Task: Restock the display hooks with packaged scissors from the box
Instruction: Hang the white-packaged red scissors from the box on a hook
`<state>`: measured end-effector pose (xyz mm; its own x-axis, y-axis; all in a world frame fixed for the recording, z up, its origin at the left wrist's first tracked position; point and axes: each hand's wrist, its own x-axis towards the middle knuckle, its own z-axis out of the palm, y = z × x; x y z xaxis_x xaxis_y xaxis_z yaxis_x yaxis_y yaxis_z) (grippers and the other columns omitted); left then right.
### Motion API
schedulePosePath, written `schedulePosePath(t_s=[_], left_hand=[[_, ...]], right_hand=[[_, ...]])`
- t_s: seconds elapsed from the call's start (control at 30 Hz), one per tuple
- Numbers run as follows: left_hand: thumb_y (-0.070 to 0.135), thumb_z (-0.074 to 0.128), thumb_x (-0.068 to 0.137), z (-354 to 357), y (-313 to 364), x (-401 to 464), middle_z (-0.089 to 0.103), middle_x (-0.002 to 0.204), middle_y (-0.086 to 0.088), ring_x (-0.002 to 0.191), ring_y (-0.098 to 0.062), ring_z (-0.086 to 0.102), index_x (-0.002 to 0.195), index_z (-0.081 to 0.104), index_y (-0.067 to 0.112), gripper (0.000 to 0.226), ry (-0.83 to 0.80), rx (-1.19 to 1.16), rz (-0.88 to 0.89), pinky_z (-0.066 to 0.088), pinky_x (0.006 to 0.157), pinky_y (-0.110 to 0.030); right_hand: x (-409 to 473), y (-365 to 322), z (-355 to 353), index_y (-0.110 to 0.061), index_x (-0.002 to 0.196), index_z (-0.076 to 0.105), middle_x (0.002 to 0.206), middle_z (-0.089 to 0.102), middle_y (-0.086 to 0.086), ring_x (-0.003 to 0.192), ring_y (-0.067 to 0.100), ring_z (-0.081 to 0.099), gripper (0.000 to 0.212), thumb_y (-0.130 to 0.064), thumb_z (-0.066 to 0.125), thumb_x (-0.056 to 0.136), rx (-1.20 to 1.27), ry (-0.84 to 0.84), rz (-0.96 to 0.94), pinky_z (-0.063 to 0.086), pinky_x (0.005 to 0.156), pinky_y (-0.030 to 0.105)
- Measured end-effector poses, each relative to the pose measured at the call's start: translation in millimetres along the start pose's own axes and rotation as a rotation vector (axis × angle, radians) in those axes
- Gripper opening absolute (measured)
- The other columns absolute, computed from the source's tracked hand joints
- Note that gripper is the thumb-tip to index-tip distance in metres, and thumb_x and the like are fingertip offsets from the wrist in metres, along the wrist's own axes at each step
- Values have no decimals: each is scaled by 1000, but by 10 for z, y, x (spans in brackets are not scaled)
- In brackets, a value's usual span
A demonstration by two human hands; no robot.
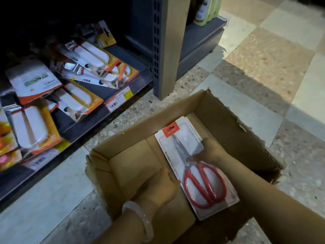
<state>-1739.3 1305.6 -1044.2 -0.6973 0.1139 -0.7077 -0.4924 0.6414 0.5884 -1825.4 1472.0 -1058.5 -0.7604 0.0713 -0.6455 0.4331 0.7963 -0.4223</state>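
An open cardboard box (233, 124) stands on the tiled floor in front of me. Inside it lies a packaged pair of scissors (197, 166) with red handles on a white card, a red hang tab at its top. A second card shows just beneath it. My left hand (158, 185), with a pale bangle on the wrist, grips the pack's left edge. My right hand (209, 150) holds the right edge near the blades, thumb on the front. No display hooks show in this view.
A low dark shelf (109, 110) on the left holds several carded kitchen tools with white handles, lying loosely with price tags along its edge. A grey shelving upright (165, 50) stands behind the box. Tiled floor extends to the right.
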Motion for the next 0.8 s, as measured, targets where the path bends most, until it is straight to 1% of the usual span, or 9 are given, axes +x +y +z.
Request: schedulePosePath(t_s=[0.1,0.2,0.3,0.43,0.47,0.6,0.67,0.7,0.8], left_hand=[[24,45,99,-27,-27,25,54,128,-8,118,-24,53,123,47,11,27,-75,-72,-68,42,102,-28],[36,60,90,-82,22,-64,56,128,-3,115,-19,57,131,46,11,50,-81,-253,-49,46,101,-31],[29,71,81,-85,155,-213,54,133,-3,119,-20,56,137,36,17,67,-111,-595,-17,50,95,-31],[10,75,76,-165,268,-271,68,104,-2,88,-15,67,115,52,17,47,112,-853,26,58,68,-24],[8,75,75,-212,278,-280,70,102,-5,87,-17,69,113,55,16,43,139,-859,57,59,70,-28],[7,79,69,-435,321,-295,73,101,-8,90,-28,71,112,57,16,49,228,-879,83,56,84,-48],[5,80,68,-549,331,-288,73,100,-11,90,-31,70,111,57,14,50,284,-894,102,55,84,-50],[4,80,69,-594,321,-279,72,100,-12,90,-32,70,113,58,13,50,303,-891,115,55,84,-52],[6,79,70,-702,240,-281,72,101,-10,89,-31,71,115,58,15,50,357,-880,127,55,83,-53]], right_hand=[[-157,-5,-116,-7,102,59,104,66,13,95,27,65,26,-11,71,79,206,-92,-15,53,89,42],[-366,-9,-237,-7,106,63,108,69,17,97,35,67,34,-4,74,75,389,-100,-70,53,89,51],[-562,-59,-380,-9,109,63,103,71,19,92,38,69,41,-1,73,70,660,-216,-126,56,81,50],[-683,-242,-479,-5,115,61,104,70,22,84,33,70,53,-4,70,63,894,-305,-229,60,71,42],[-698,-319,-460,-4,116,60,103,70,21,83,32,69,53,-3,68,63,926,-301,-242,60,73,42],[-678,-599,-406,-3,113,58,96,71,13,78,24,68,36,0,62,78,971,-218,-300,58,73,36],[-629,-673,-437,-8,95,60,80,71,2,70,15,65,9,-12,57,88,981,-156,-309,59,66,29],[-580,-660,-443,-11,87,59,72,69,-2,65,11,62,11,-20,54,92,987,-98,-305,56,64,25],[-393,-454,-380,-11,99,61,98,65,5,89,18,59,23,-33,55,92,666,95,-191,49,79,30]])
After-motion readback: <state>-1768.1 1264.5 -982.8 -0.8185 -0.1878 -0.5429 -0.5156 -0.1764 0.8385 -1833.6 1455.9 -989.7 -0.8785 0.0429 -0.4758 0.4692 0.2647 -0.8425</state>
